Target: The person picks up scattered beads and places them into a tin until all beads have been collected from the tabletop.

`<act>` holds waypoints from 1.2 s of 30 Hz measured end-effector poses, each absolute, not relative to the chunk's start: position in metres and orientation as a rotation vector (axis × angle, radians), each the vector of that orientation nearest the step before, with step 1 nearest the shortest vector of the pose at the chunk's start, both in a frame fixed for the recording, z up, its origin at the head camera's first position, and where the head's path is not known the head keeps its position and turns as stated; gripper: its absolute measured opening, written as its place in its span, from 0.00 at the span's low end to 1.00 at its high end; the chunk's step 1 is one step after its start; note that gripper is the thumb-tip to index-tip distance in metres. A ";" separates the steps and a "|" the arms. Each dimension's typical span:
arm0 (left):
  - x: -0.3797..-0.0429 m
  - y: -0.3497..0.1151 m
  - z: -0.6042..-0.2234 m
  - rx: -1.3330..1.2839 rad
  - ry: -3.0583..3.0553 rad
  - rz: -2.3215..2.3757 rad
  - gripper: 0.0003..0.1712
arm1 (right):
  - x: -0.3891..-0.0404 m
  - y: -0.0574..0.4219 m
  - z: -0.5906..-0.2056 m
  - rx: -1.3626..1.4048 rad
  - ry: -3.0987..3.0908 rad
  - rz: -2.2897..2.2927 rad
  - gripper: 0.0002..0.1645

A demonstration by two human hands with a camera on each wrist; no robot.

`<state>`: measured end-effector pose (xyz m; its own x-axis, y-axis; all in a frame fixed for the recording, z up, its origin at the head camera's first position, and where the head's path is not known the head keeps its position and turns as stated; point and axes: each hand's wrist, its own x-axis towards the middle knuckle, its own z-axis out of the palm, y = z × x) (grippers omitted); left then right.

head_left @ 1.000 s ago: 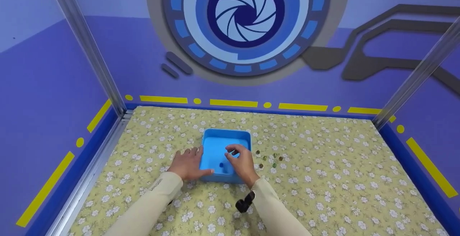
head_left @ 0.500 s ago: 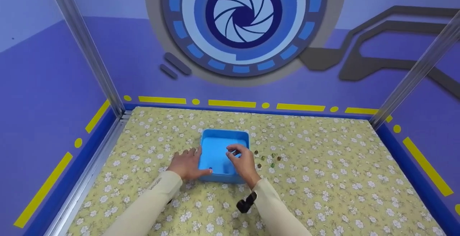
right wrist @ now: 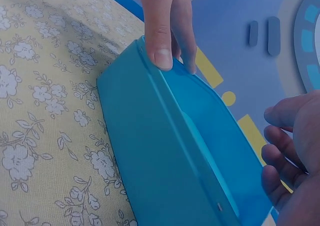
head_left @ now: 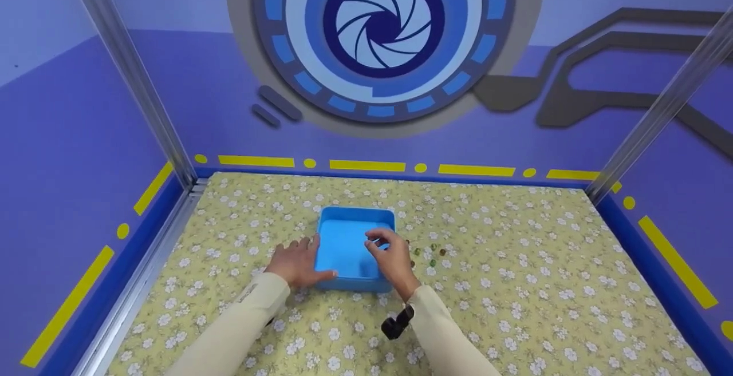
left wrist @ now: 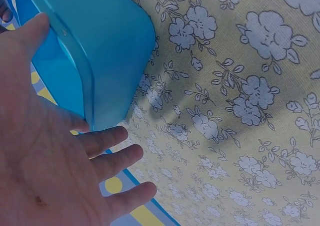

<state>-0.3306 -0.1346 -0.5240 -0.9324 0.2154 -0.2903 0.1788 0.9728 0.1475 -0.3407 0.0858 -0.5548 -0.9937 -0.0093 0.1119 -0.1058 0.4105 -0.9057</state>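
Note:
A blue rectangular plastic box, with no lid on it, stands on the flowered cloth. My left hand rests on its near left corner; in the left wrist view the thumb lies across the rim while the other fingers are stretched out along the outside. Over the right part of the box hovers my right hand, its fingers loosely bent with nothing between them. Several small glass marbles, green and brown, lie on the cloth just right of the box; one or two are partly covered by the right hand.
Yellow flowered cloth covers the table. Purple and blue panels with yellow dashes enclose it at the back and sides, with metal posts at the corners. A black wrist camera sits on the right wrist.
A marble inside the box rolled left toward the near left corner and is now out of sight. My right hand has shifted slightly right relative to the box; the left hand stays at the rim.

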 end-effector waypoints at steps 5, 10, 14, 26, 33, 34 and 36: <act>-0.329 -0.134 -0.522 0.274 2.797 0.184 0.59 | -0.342 0.088 -0.554 0.121 -2.539 1.652 0.08; -0.329 -0.132 -0.519 0.277 2.780 0.176 0.59 | -0.343 0.093 -0.552 0.136 -2.496 1.656 0.08; -0.331 -0.132 -0.516 0.281 2.772 0.176 0.59 | -0.344 0.097 -0.550 0.126 -2.480 1.652 0.09; -0.324 -0.134 -0.518 0.313 2.829 0.173 0.58 | -0.344 0.115 -0.550 -0.021 -2.474 1.680 0.11; -0.322 -0.133 -0.514 0.326 2.821 0.150 0.56 | -0.346 0.122 -0.553 -0.070 -2.433 1.669 0.10; -0.322 -0.132 -0.514 0.325 2.820 0.147 0.56 | -0.345 0.122 -0.554 -0.072 -2.436 1.664 0.10; -0.322 -0.133 -0.514 0.321 2.820 0.141 0.56 | -0.344 0.124 -0.556 -0.078 -2.441 1.664 0.10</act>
<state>-0.3218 -0.1325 -0.5142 -0.9306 0.2335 -0.2820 0.2042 0.9703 0.1298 -0.3443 0.1237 -0.5559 -0.9813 0.1473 0.1236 -0.0612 0.3698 -0.9271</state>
